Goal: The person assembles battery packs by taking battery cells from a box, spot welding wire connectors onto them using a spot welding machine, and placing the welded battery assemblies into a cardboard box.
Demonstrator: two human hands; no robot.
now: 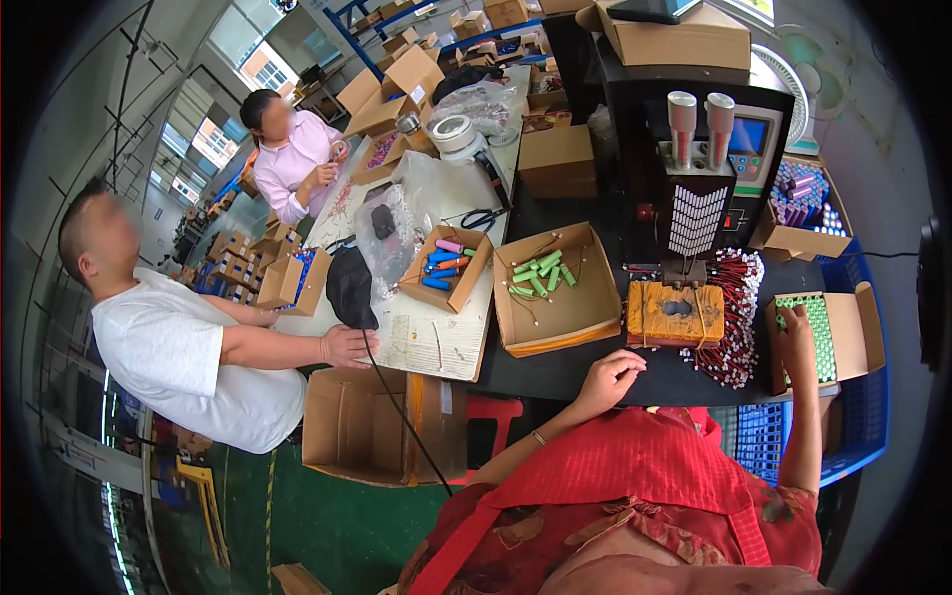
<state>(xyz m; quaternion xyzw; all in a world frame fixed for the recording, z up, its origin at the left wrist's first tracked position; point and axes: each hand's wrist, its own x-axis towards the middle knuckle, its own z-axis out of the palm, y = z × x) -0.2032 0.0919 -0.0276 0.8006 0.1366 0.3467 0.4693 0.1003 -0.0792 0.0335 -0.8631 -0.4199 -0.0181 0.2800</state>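
My left hand (610,377) rests with curled fingers on the black table edge, just in front of a wooden block (674,312) under a black spot-welding machine (699,169). It holds nothing. My right hand (796,332) reaches into a cardboard box (861,332) packed with upright green battery cells (815,332), fingers on the cells. A bundle of red and black wires (739,317) lies between the block and that box. Left of the block, an open cardboard box (555,293) holds a few loose green cells (540,273).
A smaller box (448,268) holds blue, pink and orange cells. Scissors (483,216), tape rolls (456,134) and plastic bags lie farther back. A box of purple cells (803,203) stands at the right. Two other people (188,347) (293,154) work at the left.
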